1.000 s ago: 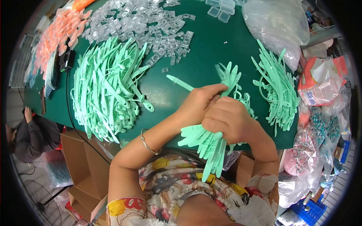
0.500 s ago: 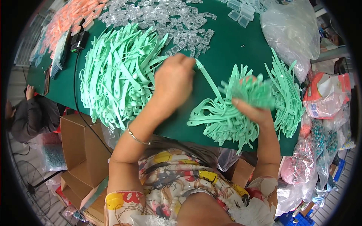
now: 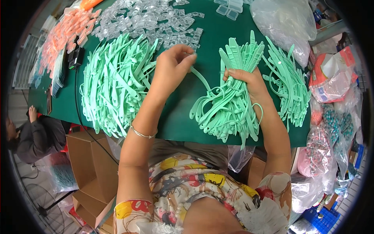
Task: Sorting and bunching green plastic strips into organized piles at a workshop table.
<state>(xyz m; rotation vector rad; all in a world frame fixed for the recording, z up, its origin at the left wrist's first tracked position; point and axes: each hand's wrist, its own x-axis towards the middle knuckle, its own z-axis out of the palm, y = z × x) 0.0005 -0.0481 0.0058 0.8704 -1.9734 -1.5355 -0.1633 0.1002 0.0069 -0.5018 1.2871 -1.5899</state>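
Observation:
My right hand is wrapped round a thick bundle of mint-green ribbed straps. Their toothed ends stick up above the fist, and looped, rounded ends fan out below it over the table. From the bundle one strap runs up and left to my left hand, whose thumb and forefinger are pinched at its end; the tip itself is hidden. To the left of that hand lies a large heap of the same green straps. A smaller pile of green straps rests just right of my right hand.
Clear plastic clips cover the back of the green table. Coral-coloured pieces lie back left, near a black cable. A clear plastic bag sits back right. Cardboard boxes and another person are at the left.
The bundle in my right hand has swung upright and stopped blurring. My left hand has turned, its thumb now showing, still at the single strap's end. The whole view has shifted slightly.

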